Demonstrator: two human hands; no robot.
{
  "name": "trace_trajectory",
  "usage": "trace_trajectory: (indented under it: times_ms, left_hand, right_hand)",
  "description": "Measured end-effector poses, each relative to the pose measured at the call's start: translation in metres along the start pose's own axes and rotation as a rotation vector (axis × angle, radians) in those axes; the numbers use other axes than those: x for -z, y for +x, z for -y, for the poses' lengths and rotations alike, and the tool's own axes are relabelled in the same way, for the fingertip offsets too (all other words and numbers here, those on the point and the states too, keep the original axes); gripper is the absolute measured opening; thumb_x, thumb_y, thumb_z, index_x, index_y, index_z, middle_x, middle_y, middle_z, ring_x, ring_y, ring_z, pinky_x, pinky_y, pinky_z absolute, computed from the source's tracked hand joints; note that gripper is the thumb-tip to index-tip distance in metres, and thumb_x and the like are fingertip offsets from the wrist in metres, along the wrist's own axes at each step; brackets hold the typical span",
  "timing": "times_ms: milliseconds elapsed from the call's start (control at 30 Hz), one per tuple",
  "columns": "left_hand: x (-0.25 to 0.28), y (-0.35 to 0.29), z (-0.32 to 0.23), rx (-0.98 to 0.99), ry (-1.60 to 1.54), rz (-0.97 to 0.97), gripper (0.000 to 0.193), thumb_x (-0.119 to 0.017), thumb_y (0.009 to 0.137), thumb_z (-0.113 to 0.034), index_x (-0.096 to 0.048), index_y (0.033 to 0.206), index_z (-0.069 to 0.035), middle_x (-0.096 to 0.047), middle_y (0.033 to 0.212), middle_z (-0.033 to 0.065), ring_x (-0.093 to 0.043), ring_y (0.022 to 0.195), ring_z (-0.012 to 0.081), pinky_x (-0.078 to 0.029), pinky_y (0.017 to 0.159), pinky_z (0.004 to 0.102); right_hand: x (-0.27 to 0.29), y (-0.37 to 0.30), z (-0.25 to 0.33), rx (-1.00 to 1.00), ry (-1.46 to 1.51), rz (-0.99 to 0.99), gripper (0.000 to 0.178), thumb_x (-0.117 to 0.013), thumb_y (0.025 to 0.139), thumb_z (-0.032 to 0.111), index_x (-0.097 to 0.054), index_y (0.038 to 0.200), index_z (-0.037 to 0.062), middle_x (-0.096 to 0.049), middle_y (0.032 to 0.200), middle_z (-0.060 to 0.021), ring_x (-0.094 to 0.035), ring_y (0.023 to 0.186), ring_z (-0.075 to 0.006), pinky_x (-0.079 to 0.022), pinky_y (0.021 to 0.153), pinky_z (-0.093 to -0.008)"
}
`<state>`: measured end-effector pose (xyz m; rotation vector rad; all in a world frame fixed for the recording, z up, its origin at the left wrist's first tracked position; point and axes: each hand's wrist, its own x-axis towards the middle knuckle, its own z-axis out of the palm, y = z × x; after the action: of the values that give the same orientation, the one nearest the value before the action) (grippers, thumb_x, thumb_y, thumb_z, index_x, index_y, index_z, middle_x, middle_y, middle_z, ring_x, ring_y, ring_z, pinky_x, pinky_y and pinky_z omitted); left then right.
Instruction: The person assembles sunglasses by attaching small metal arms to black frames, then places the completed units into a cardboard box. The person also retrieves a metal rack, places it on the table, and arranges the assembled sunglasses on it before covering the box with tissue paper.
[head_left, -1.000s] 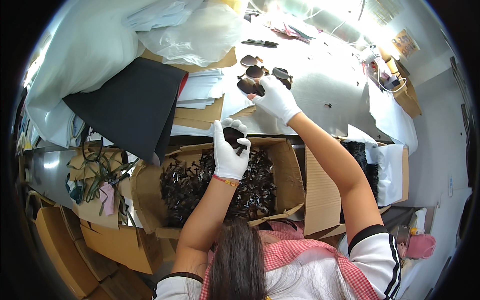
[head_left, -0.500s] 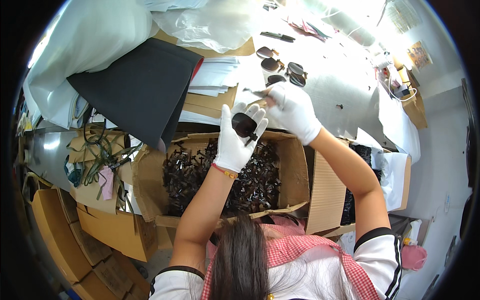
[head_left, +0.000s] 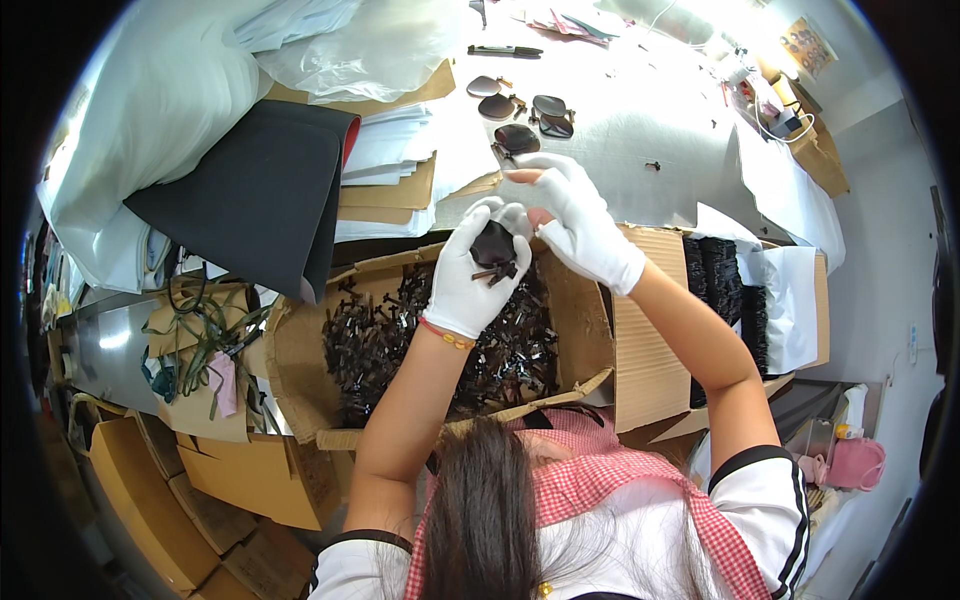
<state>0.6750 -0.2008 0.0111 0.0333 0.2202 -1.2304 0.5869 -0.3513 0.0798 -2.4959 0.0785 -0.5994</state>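
Note:
My left hand (head_left: 460, 285), in a white glove, is closed around a dark tinted lens (head_left: 491, 246) above the box. A small brown hinge-like piece (head_left: 494, 272) shows at the lens's lower edge. My right hand (head_left: 590, 225) wears a white glove with bare thumb and forefinger tips. It hovers just right of the left hand, thumb and forefinger apart, with nothing visible between them. Several similar dark lenses (head_left: 517, 139) lie on the metal table beyond. A thin tool (head_left: 502, 157), partly hidden, rests by the nearest one.
Below my hands stands a cardboard box (head_left: 590, 345) of small dark parts (head_left: 400, 350). Another box (head_left: 650, 340) with black rows stands to its right. Papers (head_left: 385, 150), a black folder (head_left: 250, 180) and plastic bags lie left. A black marker (head_left: 505, 51) lies at the back.
My right hand has let go of the thin tool and its fingers have spread. The left hand has tilted the lens and curled more around it. The view has shifted slightly.

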Motion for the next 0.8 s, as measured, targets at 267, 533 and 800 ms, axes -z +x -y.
trace_trajectory:
  times_ms: [267,533,800]
  left_hand:
    - [-0.004,-0.001,0.042,-0.594,0.241,-0.013,0.015,-0.047,0.096,0.002,-0.042,0.102,-0.011,-0.061,0.114,0.0099,-0.058,0.12,0.0245,-0.048,0.104,0.0399]
    - [-0.008,-0.033,0.037,-0.312,0.586,-0.022,0.023,-0.048,0.106,-0.024,-0.058,0.105,-0.003,-0.064,0.102,0.0082,-0.061,0.095,0.014,-0.053,0.09,0.0324]
    - [-0.046,-0.069,0.03,0.008,1.638,-0.082,0.039,-0.074,0.088,-0.023,-0.06,0.117,-0.002,-0.07,0.092,0.0067,-0.066,0.074,0.0085,-0.053,0.06,0.0228]
  right_hand:
    - [-0.025,-0.041,0.052,-0.385,0.02,0.036,0.068,-0.078,0.077,0.052,-0.055,0.116,0.0013,-0.066,0.091,-0.0149,-0.068,0.081,-0.031,-0.054,0.072,-0.0376]
    - [-0.012,-0.043,0.031,0.15,-0.324,-0.119,0.022,-0.063,0.092,0.035,-0.06,0.082,0.0144,-0.062,0.064,-0.0049,-0.063,0.058,-0.027,-0.05,0.053,-0.0382]
    - [0.019,-0.046,0.048,-0.068,-0.127,0.288,0.026,-0.056,0.098,0.034,-0.058,0.091,0.0089,-0.064,0.069,-0.014,-0.065,0.066,-0.0362,-0.052,0.061,-0.0438]
